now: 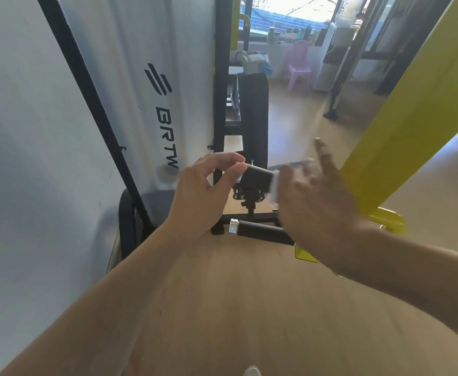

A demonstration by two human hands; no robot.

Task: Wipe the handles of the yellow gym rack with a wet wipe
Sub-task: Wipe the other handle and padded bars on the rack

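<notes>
A short black upper handle (259, 176) sticks out from the yellow gym rack (412, 126) in the middle of the view. My left hand (206, 191) pinches its left end between thumb and forefinger. My right hand (317, 196) is smeared by motion at the handle's right end, back toward me, forefinger pointing up. A white wet wipe (275, 185) shows as a blurred strip at that hand's left edge, against the handle. The thumb is hidden, so the grip on the wipe is unclear. A second black lower handle (260, 231) with a chrome end cap (233, 226) lies below.
A white panel (152, 77) with black lettering in a black frame stands close on the left. A black weight stack (253, 118) rises behind the handles. Wooden floor (249, 308) spreads below. A pink plastic chair (299, 66) and a cluttered windowsill are far back.
</notes>
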